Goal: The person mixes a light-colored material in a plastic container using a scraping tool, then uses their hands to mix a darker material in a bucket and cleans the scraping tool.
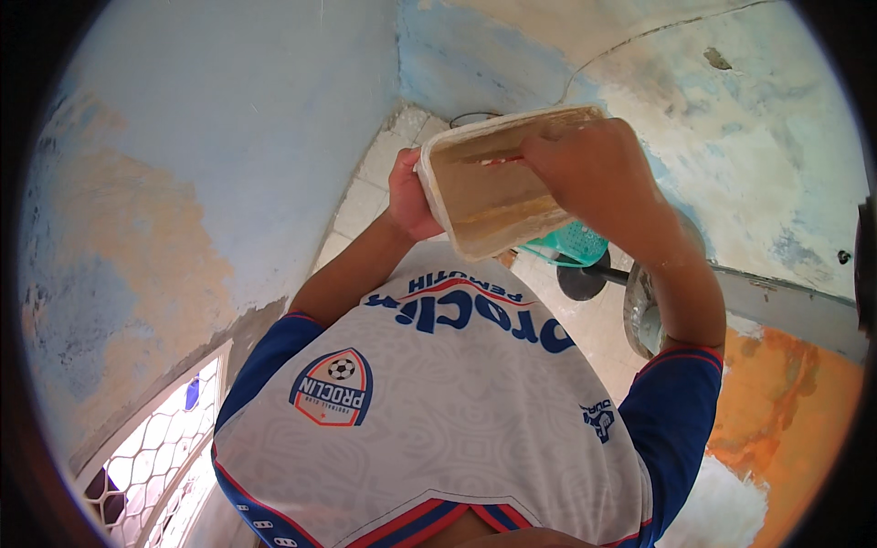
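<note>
Floor, tiled: off-white, square tiles with thin darker joints; a run of it shows to the upper left of the teal item, a further pale stretch below that item.

On or over the floor:
- Teal item, plastic-looking, light-speckled, partly covered from above; exact kind unclear.
- Black disc-like piece, one, just below the teal item.
- Dark bar, one, running rightward from the black piece, below the teal item.
- Round vessel, grey-white, one, below and right of the teal item; partly hidden, footing unseen.
- Dark loop, thin, one, upper left of the teal item; kind unclear.
</note>
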{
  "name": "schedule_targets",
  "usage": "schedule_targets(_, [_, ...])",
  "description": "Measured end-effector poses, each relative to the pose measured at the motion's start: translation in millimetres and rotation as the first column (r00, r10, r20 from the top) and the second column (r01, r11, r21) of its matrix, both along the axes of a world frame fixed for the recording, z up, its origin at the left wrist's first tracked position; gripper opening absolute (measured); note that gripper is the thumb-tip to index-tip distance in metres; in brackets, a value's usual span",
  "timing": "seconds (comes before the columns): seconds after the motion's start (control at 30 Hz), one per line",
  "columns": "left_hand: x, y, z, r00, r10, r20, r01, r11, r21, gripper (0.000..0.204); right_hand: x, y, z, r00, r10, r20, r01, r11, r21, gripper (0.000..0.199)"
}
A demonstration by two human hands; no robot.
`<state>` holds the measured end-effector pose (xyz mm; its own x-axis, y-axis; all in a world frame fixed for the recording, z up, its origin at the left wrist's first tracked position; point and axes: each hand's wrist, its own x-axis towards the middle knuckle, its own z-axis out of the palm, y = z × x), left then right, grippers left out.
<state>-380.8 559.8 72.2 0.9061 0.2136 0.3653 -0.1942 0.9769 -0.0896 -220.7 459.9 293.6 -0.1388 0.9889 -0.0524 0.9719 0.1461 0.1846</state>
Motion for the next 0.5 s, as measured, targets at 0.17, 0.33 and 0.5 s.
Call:
schedule_targets(0.17, [-3.8,4.0,-2.6,0.999,-0.012,-0.032,0.013,0.999,0.029,0.085,8.7,2.7,-21.9,0.987,0.156,-0.048,-0.154,0.987,0.032,0.013])
schedule_targets(0.33, [-12.9,6.1,-3.1,0.989,0.021,-0.149,-0.02,1.0,0.004,0.083,-4.6,7.6,-8.5,0.995,0.078,-0.059,-0.079,0.997,-0.007,0.019])
schedule_targets(0.5, [-13.6,6.6,-1.9,0.996,0.013,-0.087,-0.013,1.0,0.005,0.081,-1.3,10.6,-18.5,0.99,0.13,-0.062,-0.135,0.987,-0.09,0.022])
